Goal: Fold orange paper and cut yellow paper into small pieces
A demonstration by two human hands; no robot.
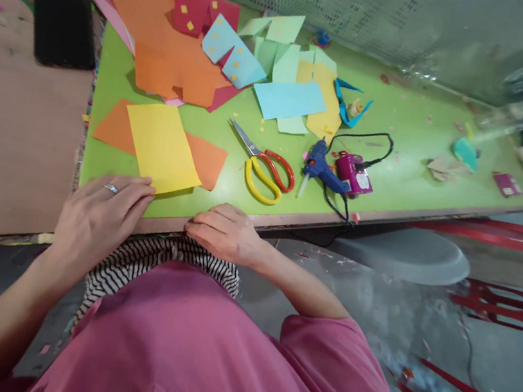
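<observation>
My left hand [96, 215], with a ring on one finger, lies on the near edge of the green table [397, 131], fingers flat and stretched, its tips touching the corner of a yellow paper sheet [161, 146]. That sheet lies on top of an orange sheet [205, 159]. My right hand [225, 230] rests at the table edge with its fingers curled down together over the edge, above striped fabric [155, 259]; what they hold, if anything, is hidden. Scissors with a red and a yellow handle [265, 170] lie to the right of the sheets.
A blue glue gun [323, 169] and a pink device [355, 173] with a black cord lie right of the scissors. Orange, red, blue and green paper pieces are heaped at the back. A black tablet [61, 25] lies on the brown table at left. Red chairs stand right.
</observation>
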